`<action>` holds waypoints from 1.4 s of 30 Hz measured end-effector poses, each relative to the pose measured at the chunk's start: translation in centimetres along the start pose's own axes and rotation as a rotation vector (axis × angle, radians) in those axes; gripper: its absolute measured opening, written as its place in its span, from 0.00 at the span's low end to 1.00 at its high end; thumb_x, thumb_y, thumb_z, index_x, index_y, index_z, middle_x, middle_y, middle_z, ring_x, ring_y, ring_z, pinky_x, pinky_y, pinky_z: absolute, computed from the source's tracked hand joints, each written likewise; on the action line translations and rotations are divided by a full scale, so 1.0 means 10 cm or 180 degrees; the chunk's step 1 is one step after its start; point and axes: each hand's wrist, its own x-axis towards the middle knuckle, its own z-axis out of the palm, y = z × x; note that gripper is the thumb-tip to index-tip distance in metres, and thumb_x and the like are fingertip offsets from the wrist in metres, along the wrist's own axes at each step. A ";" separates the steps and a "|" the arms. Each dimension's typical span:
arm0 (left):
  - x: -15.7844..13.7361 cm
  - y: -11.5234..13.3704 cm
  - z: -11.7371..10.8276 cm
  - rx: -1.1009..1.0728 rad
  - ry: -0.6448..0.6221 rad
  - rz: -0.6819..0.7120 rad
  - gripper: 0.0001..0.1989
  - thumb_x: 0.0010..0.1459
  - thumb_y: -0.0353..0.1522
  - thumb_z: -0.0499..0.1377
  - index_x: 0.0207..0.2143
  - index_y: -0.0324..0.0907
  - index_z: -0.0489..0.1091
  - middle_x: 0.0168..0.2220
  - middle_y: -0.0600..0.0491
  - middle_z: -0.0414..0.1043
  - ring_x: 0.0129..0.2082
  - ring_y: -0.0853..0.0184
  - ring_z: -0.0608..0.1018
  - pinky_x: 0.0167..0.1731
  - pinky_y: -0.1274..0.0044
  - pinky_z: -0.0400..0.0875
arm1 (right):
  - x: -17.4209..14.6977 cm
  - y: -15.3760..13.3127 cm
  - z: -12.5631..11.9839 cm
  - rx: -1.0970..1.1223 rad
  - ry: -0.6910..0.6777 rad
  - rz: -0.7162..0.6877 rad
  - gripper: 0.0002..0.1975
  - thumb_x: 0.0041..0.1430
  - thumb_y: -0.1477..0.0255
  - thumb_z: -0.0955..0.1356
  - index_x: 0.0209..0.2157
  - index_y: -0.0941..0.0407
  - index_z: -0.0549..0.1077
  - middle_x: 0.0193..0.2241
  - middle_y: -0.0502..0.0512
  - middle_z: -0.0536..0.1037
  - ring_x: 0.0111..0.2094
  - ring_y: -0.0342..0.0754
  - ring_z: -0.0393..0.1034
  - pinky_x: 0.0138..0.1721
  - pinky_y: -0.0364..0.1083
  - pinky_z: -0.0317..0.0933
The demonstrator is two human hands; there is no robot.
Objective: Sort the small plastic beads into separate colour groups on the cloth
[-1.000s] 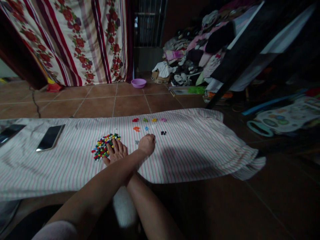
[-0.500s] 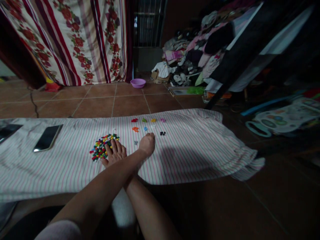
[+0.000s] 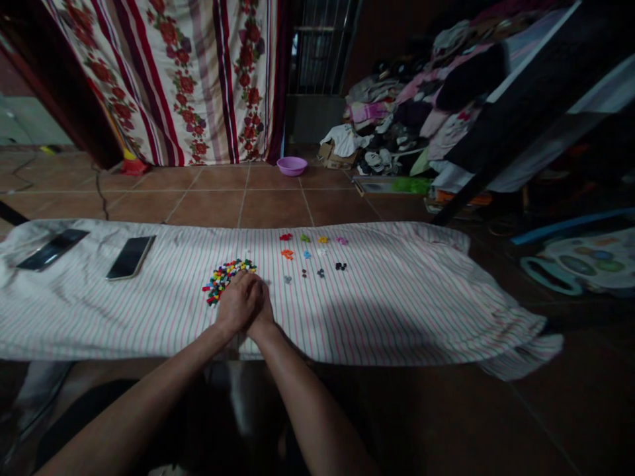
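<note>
A heap of small mixed-colour pieces lies on the striped cloth. My left hand is at the heap's near right side, fingers curled in; whatever they hold is hidden. Against it, partly behind it, is my right hand, its fingers mostly covered. To the right, little single-colour groups sit in rows: red pieces, green pieces, yellow pieces, pink pieces, orange pieces, blue pieces, black pieces and light grey pieces, among others.
Two phones lie on the cloth's left, a nearer phone and a farther phone. Beyond, a purple basin stands on the tiled floor. Piled clothes are at the back right, and a dark slanted post rises beyond the cloth.
My left hand has come back left from the small groups to my right hand by the heap, so my arms are no longer crossed. The view has shifted left.
</note>
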 end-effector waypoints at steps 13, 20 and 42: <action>-0.59 -0.95 -0.53 0.0143 0.0513 -0.0830 0.12 0.56 0.39 0.55 0.38 0.42 0.69 0.37 0.51 0.69 0.31 0.67 0.75 0.34 0.74 0.72 | -0.02 0.00 -0.09 0.0194 -0.0059 0.0087 0.33 0.63 0.54 0.59 0.64 0.57 0.54 0.66 0.61 0.50 0.66 0.55 0.40 0.61 0.55 0.42; -0.58 -0.98 -0.48 0.0355 0.0251 -0.0635 0.21 0.52 0.39 0.62 0.47 0.42 0.65 0.43 0.49 0.67 0.37 0.64 0.76 0.38 0.71 0.73 | -0.01 0.03 -0.08 0.0272 -0.0025 0.0084 0.34 0.62 0.55 0.61 0.64 0.58 0.54 0.67 0.64 0.47 0.67 0.57 0.40 0.61 0.55 0.43; 0.06 -0.99 -0.53 0.0265 -0.0220 -0.0282 0.13 0.54 0.26 0.53 0.39 0.43 0.74 0.38 0.51 0.74 0.38 0.68 0.76 0.42 0.75 0.71 | -0.01 0.07 -0.01 0.0284 0.0156 0.0038 0.33 0.60 0.58 0.63 0.63 0.59 0.58 0.65 0.65 0.53 0.65 0.58 0.44 0.60 0.56 0.47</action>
